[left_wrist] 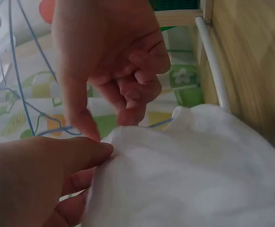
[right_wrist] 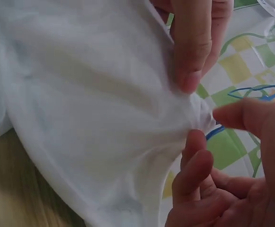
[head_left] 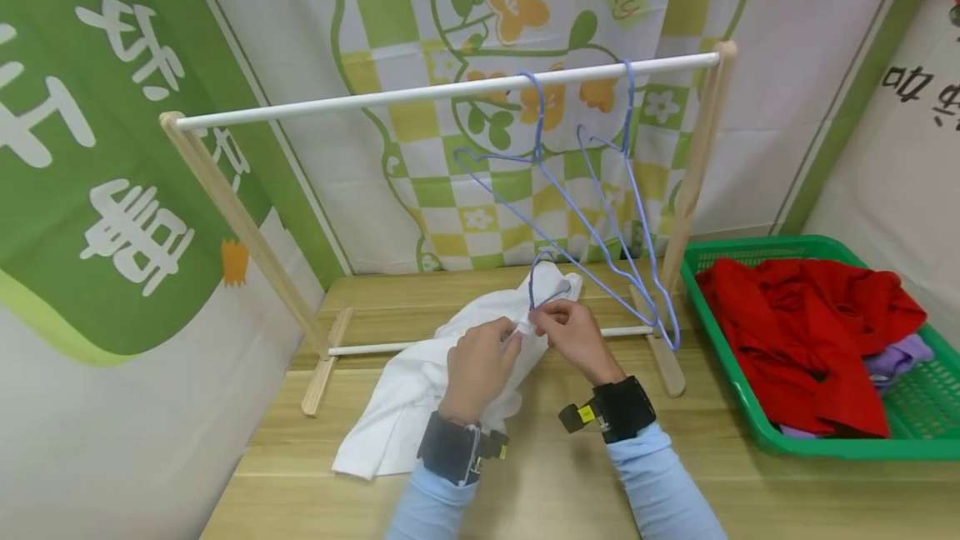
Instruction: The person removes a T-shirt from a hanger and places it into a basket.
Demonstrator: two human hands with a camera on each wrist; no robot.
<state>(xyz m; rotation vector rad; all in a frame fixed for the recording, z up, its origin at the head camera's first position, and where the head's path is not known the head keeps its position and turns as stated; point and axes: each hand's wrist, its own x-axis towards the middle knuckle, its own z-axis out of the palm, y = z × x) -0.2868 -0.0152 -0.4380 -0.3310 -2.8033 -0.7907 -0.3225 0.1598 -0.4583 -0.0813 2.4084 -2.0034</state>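
Note:
A white shirt (head_left: 420,382) lies rumpled across the table beneath the rack. From its upper end rises the hook of a blue hanger (head_left: 532,282), whose lower part is hidden in the cloth. My left hand (head_left: 480,369) pinches the edge of the shirt between thumb and fingers, just left of the hook. Beside it, my right hand (head_left: 573,340) has thumb and forefinger on a gathered bit of the same cloth, close to the hanger. In the right wrist view, this gathered cloth (right_wrist: 201,116) sits between my right thumb and fingertips, with my left fingers (right_wrist: 194,56) just above.
A wooden rack with a white top rail (head_left: 450,90) spans the table (head_left: 555,473). Two blue hangers (head_left: 540,136) hang from its right half, above and right of my hands. At the right stands a green basket (head_left: 750,407) with red clothing (head_left: 810,340) and purple cloth (head_left: 896,361).

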